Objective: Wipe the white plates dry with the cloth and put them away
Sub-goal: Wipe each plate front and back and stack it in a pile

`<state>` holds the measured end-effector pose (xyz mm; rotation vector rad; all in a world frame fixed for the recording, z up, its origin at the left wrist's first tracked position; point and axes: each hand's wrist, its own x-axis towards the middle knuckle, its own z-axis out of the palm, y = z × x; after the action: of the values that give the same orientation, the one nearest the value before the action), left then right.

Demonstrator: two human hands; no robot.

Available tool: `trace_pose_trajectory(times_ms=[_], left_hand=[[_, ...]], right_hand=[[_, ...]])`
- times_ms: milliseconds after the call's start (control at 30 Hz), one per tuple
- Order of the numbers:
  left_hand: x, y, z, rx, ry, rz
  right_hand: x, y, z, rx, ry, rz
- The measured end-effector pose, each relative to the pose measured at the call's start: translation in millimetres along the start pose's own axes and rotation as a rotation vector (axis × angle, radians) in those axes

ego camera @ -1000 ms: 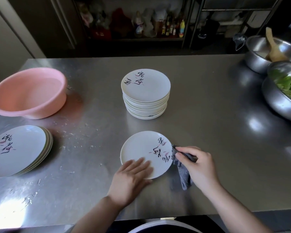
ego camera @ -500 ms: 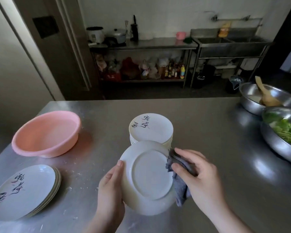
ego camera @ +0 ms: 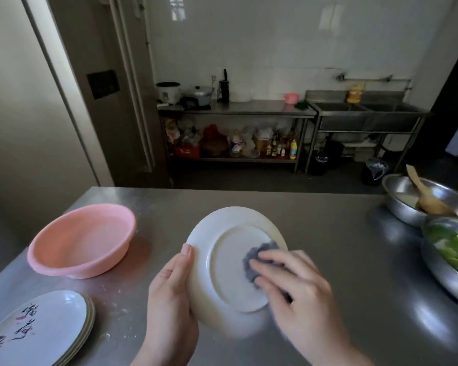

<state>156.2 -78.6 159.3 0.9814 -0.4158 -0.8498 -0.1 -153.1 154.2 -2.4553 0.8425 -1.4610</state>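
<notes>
Stainless steel forms the table, on which a pink basin is set at the left, with a stack of printed plates near the front left corner. Above the table's middle a white plate is held tilted, its underside turned to the camera. Its left rim is gripped by the left hand, thumb laid along the edge. A grey cloth is pressed against the plate's base by the curled fingers of the right hand. Two steel bowls are seen at the right.
</notes>
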Motion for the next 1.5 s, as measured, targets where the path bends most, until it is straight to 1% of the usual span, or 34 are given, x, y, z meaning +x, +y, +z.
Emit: trace_pose_trajectory(times_ms=[100,167,200,267,333,400,433,500,567,633,700,733,767,833,900,967,1000,1067,1100,1167,1233,1300,1400,1433,1467,1500], left_hand=[[-1,-1,5,0.068,-0.017,0.014],[-1,1,8,0.114,-0.027,0.066],[0,4,9,0.148,-0.034,0.108],[2,8,12,0.241,-0.060,0.198],[0,8,16,0.358,-0.105,0.282],[-2,7,18,0.367,-0.114,0.310],[-3,7,19,0.321,-0.102,0.290],[-2,8,18,0.215,-0.069,0.246],[-1,8,17,0.209,-0.071,0.246],[2,9,16,0.222,-0.093,0.270],[5,11,13,0.245,-0.137,0.292],[6,12,11,0.260,-0.164,0.290],[8,12,9,0.262,-0.187,0.279],[8,15,8,0.230,-0.189,0.241],[10,18,10,0.165,-0.106,0.215],[14,21,12,0.069,0.028,0.206],[16,22,12,0.017,0.078,0.202],[19,25,15,-0.083,0.125,0.158],[18,27,19,-0.130,0.154,0.121],[17,26,24,-0.189,0.209,0.032],[14,23,30,-0.226,0.263,-0.064],[12,22,32,-0.283,0.299,-0.151],[8,25,37,-0.413,0.246,-0.320],[8,28,38,-0.448,0.250,-0.337],[9,30,39,-0.471,0.266,-0.309],[10,33,40,-0.482,0.283,-0.261]], right_hand=[[22,4,-5,-0.035,0.037,0.175],[35,1,-8,0.028,0.035,0.209],[41,-3,-9,0.067,0.051,0.196],[51,-16,-10,0.108,0.080,0.110],[57,-30,-4,0.103,0.030,-0.010],[59,-36,3,0.089,-0.043,-0.085],[62,-34,4,0.095,-0.058,-0.062],[72,-23,2,0.135,-0.055,0.073],[77,-17,1,0.147,-0.043,0.148],[72,-26,3,0.117,-0.034,0.072],[62,-39,7,0.121,-0.067,-0.053],[61,-41,7,0.139,-0.090,-0.075],[65,-40,6,0.162,-0.108,-0.060],[78,-32,2,0.213,-0.113,0.046],[93,-18,-6,0.241,-0.108,0.170],[96,-3,-13,0.278,-0.103,0.282],[91,1,-14,0.313,-0.076,0.330],[72,2,-11,0.334,0.019,0.374],[60,0,-7,0.299,0.073,0.358],[38,-6,4,0.193,0.167,0.267],[23,-13,16,0.121,0.228,0.189],[14,-25,28,0.091,0.203,0.121],[6,-33,36,0.054,0.073,-0.087],[8,-30,33,0.045,0.067,-0.108],[12,-24,28,0.041,0.093,-0.076],[16,-19,23,0.049,0.143,-0.003]])
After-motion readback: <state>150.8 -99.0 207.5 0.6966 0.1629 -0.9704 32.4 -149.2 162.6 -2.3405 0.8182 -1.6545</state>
